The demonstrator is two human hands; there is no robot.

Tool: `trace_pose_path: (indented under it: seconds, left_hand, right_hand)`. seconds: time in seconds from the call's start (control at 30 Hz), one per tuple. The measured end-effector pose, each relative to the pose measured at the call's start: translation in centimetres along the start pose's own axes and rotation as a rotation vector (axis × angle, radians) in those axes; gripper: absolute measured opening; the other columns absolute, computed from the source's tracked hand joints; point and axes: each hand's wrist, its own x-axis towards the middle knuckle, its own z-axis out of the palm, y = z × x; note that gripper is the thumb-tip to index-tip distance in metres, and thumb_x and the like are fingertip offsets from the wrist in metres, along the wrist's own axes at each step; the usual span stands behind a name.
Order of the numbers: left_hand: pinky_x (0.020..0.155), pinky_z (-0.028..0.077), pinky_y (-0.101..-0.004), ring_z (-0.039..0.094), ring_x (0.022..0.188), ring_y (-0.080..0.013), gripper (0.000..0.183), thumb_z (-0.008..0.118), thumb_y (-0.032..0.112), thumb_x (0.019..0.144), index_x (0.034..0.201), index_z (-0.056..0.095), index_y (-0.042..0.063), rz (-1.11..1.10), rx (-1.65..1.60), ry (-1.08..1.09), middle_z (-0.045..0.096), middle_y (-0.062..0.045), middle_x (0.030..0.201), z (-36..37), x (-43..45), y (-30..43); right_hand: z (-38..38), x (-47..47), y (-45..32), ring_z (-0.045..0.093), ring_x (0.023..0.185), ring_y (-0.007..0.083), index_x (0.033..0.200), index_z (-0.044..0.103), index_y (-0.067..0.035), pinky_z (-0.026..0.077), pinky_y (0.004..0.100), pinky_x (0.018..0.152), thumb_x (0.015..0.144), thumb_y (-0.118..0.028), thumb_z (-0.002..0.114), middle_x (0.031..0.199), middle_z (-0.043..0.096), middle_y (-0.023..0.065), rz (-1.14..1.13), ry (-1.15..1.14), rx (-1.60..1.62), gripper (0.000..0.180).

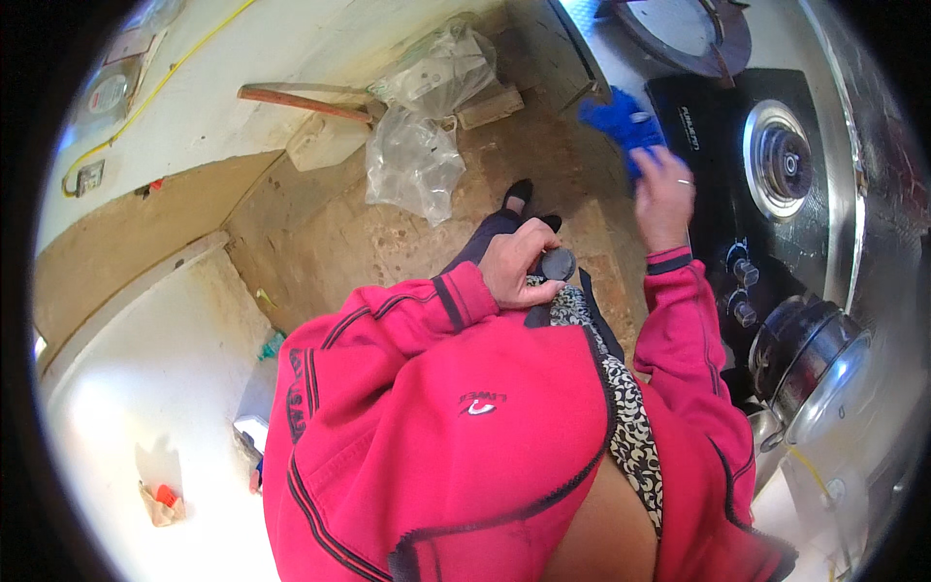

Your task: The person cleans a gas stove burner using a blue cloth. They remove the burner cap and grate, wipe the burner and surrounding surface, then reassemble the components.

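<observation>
My left hand point(520, 265) is closed on a dark round knob-like piece point(558, 264), held in front of the patterned shirt; its exact kind is unclear. My right hand point(665, 193) reaches forward at the left edge of a black gas stove point(709, 182), with a ring on one finger. Its fingers are at a blue cloth point(625, 124), which hangs along the stove's edge beyond them. A round burner point(777, 160) sits to the right of that hand, and two stove knobs point(743, 273) are nearer to me.
Stacked metal pots point(807, 356) stand at the near right. A metal-rimmed round object point(691, 36) lies beyond the stove. On the floor are clear plastic bags point(414, 160), a pale container point(327, 142) and a block point(491, 108). A wooden strip point(302, 103) leans by the wall.
</observation>
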Motion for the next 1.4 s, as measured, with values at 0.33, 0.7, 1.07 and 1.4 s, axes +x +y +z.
trace_pose_path:
  seconds: [0.33, 0.7, 1.07, 1.4]
  left_hand:
    - [0.065, 0.051, -0.0352, 0.062, 0.077, -0.0308, 0.048, 0.080, 0.019, 0.069, 0.108, 0.057, 0.003, 0.032, 0.081, 0.126, 0.058, -0.016, 0.099, -2.4, 1.9, 0.1]
    - [0.060, 0.040, -0.0237, 0.045, 0.069, -0.0089, 0.035, 0.074, 0.011, 0.078, 0.106, 0.055, 0.002, 0.000, -0.166, 0.022, 0.047, -0.003, 0.091, -0.6, 13.3, 1.7]
    - [0.057, 0.040, -0.0191, 0.052, 0.067, -0.0055, 0.039, 0.071, 0.005, 0.083, 0.118, 0.055, 0.005, -0.328, -0.969, -0.225, 0.062, -0.002, 0.095, 1.6, 19.8, 9.1]
    - [0.060, 0.040, -0.0240, 0.044, 0.074, -0.0109, 0.056, 0.064, 0.034, 0.092, 0.130, 0.049, -0.003, -0.381, -1.683, -0.462, 0.052, -0.010, 0.112, 3.4, 19.0, 10.9]
  right_hand:
    - [-5.1, 4.0, 0.5, 0.056, 0.116, 0.0339, 0.119, 0.065, -0.013, 0.046, 0.0451, 0.095, 0.079, -0.005, 0.065, 0.126, 0.060, 0.0121, 0.119, 0.148, -0.034, 0.041]
    - [-9.2, -5.1, 2.2, 0.063, 0.107, 0.0338, 0.113, 0.068, -0.009, 0.050, 0.0379, 0.095, 0.074, -0.001, 0.063, 0.116, 0.066, 0.0137, 0.413, -0.054, 0.541, 0.040]
    - [-16.3, -12.1, 2.5, 0.059, 0.113, 0.0168, 0.125, 0.064, -0.005, 0.045, 0.0288, 0.099, 0.083, 0.005, 0.063, 0.123, 0.064, 0.0097, 0.818, 0.373, 0.644, 0.044]
    - [-13.1, -9.7, 6.7, 0.057, 0.103, 0.0111, 0.112, 0.065, -0.002, 0.045, 0.0261, 0.094, 0.084, 0.003, 0.061, 0.117, 0.065, 0.0080, 0.724, 0.221, 1.134, 0.029]
